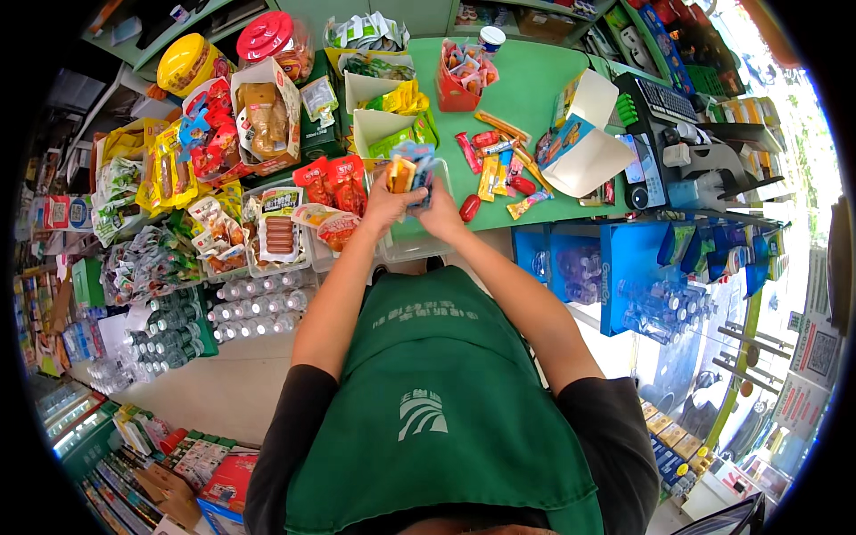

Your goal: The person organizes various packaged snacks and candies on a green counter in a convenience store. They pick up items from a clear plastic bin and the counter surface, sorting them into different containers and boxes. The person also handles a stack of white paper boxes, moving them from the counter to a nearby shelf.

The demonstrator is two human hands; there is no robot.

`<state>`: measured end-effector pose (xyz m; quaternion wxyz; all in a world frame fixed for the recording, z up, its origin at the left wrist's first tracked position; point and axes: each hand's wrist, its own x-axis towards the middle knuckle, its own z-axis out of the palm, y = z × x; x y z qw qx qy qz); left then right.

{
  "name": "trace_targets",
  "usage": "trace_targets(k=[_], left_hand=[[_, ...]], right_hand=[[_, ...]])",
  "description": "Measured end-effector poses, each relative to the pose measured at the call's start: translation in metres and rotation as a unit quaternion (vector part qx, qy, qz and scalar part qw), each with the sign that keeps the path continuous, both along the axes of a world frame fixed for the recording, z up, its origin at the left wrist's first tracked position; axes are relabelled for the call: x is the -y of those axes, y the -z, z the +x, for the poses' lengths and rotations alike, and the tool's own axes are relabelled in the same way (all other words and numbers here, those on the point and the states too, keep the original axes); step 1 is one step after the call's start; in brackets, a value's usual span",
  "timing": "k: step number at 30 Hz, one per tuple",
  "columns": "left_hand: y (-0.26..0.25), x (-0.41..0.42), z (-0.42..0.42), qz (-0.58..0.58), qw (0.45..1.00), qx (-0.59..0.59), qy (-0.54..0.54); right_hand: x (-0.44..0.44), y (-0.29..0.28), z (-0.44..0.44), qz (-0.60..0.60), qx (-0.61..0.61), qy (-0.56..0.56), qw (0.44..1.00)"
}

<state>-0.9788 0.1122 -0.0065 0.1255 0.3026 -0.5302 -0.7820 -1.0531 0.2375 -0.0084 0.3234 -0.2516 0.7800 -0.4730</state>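
Both of my hands are raised over a clear plastic tray (418,246) at the counter's near edge. My left hand (389,204) grips a bunch of small snack packets (401,175), yellow-orange and blue. My right hand (438,208) closes around the blue packets (421,167) on the other side of the bunch. Just left of my hands lie red snack pouches (332,184) and a pouch with a clear window (329,224). To their right, loose wrapped sausages and snack sticks (498,167) are scattered on the green counter (528,60).
Opened display boxes (388,130) of packets stand beyond my hands. A red box of snacks (461,87) is at the back. Right of the loose sticks sits an open white carton (588,157), then a keyboard (665,99). Bottled water (257,307) is stacked below on the left.
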Motion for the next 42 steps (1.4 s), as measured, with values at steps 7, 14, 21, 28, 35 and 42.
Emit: trace_targets(k=[7,14,21,28,35,42], left_hand=[[0.038,-0.02,-0.016,-0.008,0.989,0.018,-0.143],[0.062,-0.039,-0.011,-0.245,0.924,0.18,-0.231],[0.038,-0.035,-0.009,-0.33,0.887,0.28,-0.164],[-0.027,-0.031,0.017,-0.649,0.716,0.252,-0.045],[-0.002,-0.012,0.029,-0.74,0.608,0.286,-0.014],[-0.002,-0.029,0.031,-0.691,0.669,0.273,-0.015]], right_hand=[[0.029,0.083,0.02,-0.001,-0.127,0.13,0.983],[0.028,0.072,0.015,0.079,-0.114,0.124,0.983],[0.017,0.024,0.027,0.054,-0.153,0.098,0.982],[0.02,0.019,0.03,0.078,-0.205,0.097,0.971],[0.021,0.018,0.028,0.097,-0.214,0.077,0.969],[0.004,0.006,0.02,0.055,-0.153,0.04,0.986]])
